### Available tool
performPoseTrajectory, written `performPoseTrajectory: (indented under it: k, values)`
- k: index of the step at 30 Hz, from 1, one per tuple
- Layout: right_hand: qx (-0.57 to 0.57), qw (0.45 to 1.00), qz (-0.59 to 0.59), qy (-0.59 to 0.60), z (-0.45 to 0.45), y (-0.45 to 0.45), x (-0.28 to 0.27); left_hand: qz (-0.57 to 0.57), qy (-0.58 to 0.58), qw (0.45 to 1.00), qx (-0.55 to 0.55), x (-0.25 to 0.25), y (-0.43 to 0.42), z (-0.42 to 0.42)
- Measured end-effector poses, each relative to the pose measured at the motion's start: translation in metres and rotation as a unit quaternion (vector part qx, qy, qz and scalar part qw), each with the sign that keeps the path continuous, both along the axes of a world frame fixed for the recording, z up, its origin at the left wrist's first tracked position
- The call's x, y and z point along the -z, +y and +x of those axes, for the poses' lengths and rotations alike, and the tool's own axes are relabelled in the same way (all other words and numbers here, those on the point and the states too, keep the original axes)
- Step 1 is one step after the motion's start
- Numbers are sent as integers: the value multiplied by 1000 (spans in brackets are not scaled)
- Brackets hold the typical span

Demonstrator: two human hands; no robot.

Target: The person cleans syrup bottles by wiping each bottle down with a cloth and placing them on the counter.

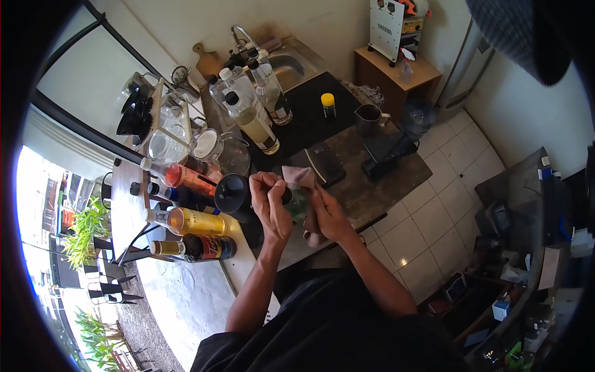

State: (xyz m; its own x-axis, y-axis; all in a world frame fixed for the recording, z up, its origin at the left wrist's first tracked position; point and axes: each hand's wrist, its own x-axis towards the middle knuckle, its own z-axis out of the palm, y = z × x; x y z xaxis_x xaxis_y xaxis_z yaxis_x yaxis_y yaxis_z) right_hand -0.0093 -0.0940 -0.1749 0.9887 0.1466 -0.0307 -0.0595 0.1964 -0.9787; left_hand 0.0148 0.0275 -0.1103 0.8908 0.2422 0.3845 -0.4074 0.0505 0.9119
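A green translucent container (298,208), possibly glass, sits between the two sets of fingers, partly hidden by a pinkish-brown cloth (299,176) that shows above and below it. The right hand (331,215) has its fingers clamped on the cloth along the container's right side. The left hand (273,203) has its fingers curled at the container's left; whether they grip it or only the cloth, I cannot tell. Just beyond the fingers, a flat black scale (324,163) lies on the bench (396,177). Near the left fingers is a round black lid (232,193), with a yellow syrup bottle (197,221) farther left. Well beyond the right fingers stands a metal pitcher (368,119).
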Motion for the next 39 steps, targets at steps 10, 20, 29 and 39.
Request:
performPoseTrajectory:
  k: [10, 20, 29, 39]
  values:
    - [-35, 994, 98, -21, 2, -3, 83, 5, 17, 996, 92, -6, 11, 9]
    - [40, 965, -66, -250, 9, -7, -63, 135, -47, 985, 96, -4, 16, 24]
    - [-202, 974, -98, -36, 51, -22, -63, 148, -57, 979, 125, 1, 16, 23]
    - [-47, 985, 163, -19, 33, 2, 44, 134, -98, 980, 107, 4, 13, 26]
